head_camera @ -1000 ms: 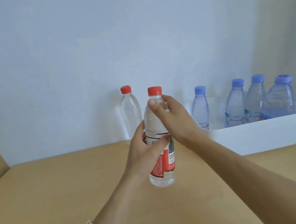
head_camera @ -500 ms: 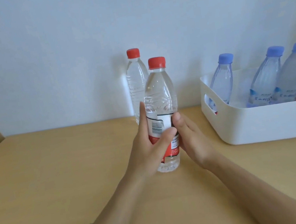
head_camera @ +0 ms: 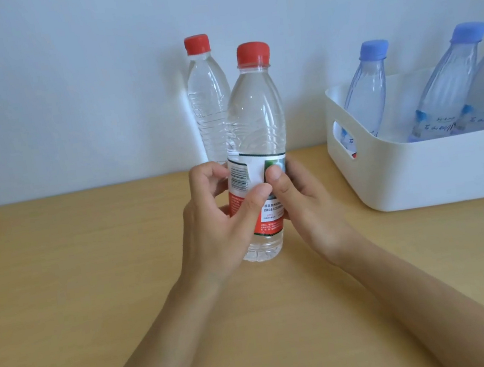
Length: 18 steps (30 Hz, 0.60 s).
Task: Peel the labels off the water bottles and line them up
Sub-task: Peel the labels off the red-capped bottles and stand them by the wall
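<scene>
Head view: a clear plastic water bottle with a red cap (head_camera: 254, 137) is held upright at the light wooden table (head_camera: 88, 253), left of the white plastic bin (head_camera: 420, 169). It is gripped low by the left hand (head_camera: 219, 227), thumb laid across its red-and-white paper label (head_camera: 252, 178), and by the right hand (head_camera: 306, 205), thumb tip pressed on the label's upper edge. Peeling is judged barely begun, as the label is seen fully wrapped. An edge must next be lifted with a nail. A bare red-capped bottle (head_camera: 208, 103) stands further left of the bin, and blue-capped labelled bottles (head_camera: 368, 92) wait inside it.
</scene>
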Each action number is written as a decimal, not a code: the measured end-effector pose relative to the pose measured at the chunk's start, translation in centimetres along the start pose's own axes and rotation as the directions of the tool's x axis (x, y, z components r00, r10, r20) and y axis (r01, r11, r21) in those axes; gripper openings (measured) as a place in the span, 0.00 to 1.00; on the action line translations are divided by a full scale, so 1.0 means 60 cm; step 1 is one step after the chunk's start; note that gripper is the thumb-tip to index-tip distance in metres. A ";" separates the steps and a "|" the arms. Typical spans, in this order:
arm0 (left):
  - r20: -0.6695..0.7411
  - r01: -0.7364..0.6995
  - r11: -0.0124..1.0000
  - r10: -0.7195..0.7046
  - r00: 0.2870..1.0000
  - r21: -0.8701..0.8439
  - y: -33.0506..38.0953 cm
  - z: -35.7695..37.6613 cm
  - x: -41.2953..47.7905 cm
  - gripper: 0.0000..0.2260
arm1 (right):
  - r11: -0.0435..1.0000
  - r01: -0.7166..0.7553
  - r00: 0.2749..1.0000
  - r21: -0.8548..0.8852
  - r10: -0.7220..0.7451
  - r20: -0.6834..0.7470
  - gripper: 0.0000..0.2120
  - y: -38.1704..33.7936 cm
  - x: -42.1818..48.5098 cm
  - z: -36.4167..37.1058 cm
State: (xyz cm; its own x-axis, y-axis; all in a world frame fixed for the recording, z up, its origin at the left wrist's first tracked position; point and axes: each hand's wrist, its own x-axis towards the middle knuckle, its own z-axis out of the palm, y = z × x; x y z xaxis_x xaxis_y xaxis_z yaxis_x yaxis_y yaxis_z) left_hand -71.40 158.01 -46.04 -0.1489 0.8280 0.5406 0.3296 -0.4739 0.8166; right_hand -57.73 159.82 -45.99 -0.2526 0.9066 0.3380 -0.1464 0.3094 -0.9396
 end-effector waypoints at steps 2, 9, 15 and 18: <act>-0.014 -0.020 0.999 0.020 1.000 0.028 0.003 -0.001 -0.003 0.13 | 1.000 0.031 0.999 -0.002 -0.031 -0.013 0.19 0.001 -0.004 0.003; -0.066 -0.166 0.975 0.177 0.982 0.146 0.017 0.000 -0.007 0.06 | 0.997 0.079 0.996 0.018 -0.078 -0.037 0.19 0.003 -0.008 0.013; -0.115 -0.180 0.965 0.204 0.972 0.190 0.022 0.000 -0.007 0.06 | 0.996 0.083 0.996 0.019 -0.082 -0.026 0.20 0.002 -0.010 0.015; -0.135 -0.104 0.988 0.119 0.984 0.115 0.023 -0.001 -0.005 0.06 | 0.998 0.070 0.996 -0.005 -0.070 -0.047 0.20 0.003 -0.010 0.014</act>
State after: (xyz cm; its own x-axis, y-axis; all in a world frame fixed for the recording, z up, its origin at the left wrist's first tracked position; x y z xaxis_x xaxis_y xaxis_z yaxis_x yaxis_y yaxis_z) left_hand -70.96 157.06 -45.07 -0.2332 0.7175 0.6564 0.4485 -0.5195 0.7273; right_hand -58.40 159.10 -46.34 -0.1964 0.8952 0.4001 -0.1590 0.3736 -0.9139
